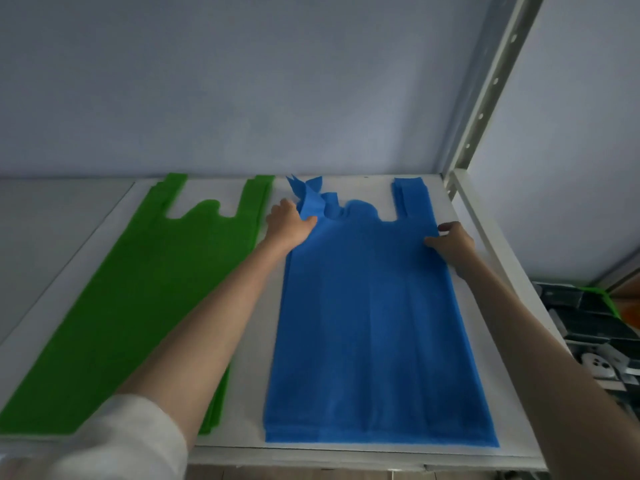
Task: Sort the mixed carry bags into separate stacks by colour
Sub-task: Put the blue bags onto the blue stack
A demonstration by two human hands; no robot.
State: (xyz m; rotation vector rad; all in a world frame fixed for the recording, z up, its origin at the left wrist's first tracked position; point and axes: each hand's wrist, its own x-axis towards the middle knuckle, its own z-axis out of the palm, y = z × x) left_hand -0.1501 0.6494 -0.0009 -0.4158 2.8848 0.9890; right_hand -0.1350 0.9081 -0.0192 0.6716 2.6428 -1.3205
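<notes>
1. Blue bag stack (pixel 377 323) lies flat on the right half of the white shelf top (pixel 249 393), handles pointing to the back wall, bottom edge near the front edge of the shelf.
2. Its right handle (pixel 410 199) lies straight and flat; its left handle (pixel 313 199) is rumpled and folded up, w/ loose points sticking toward the wall.
3. Left hand (pixel 289 225) rests palm down at the blue stack's upper left corner, fingers spread over the base of the crumpled handle, thumb on the blue fabric. Pressing, not gripping, as far as can be seen.
4. Right hand (pixel 450 242) sits at the stack's upper right edge, below the right handle; fingers curled, thumb lying on the fabric. Looks like a pinch on the bag edge, but can't tell for sure.
5. Green bag stack (pixel 138 306) lies flat on the left half of the shelf top, same orientation, both handles straight. Narrow strip of white shelf btwn the two stacks; they don't touch. Left forearm crosses over the green stack's lower right corner.
6. Perforated metal upright (pixel 485 98) rises at the shelf's back right corner.
7. Dark clutter (pixel 588 323) lower down, right of the shelf; too blurred to identify.
</notes>
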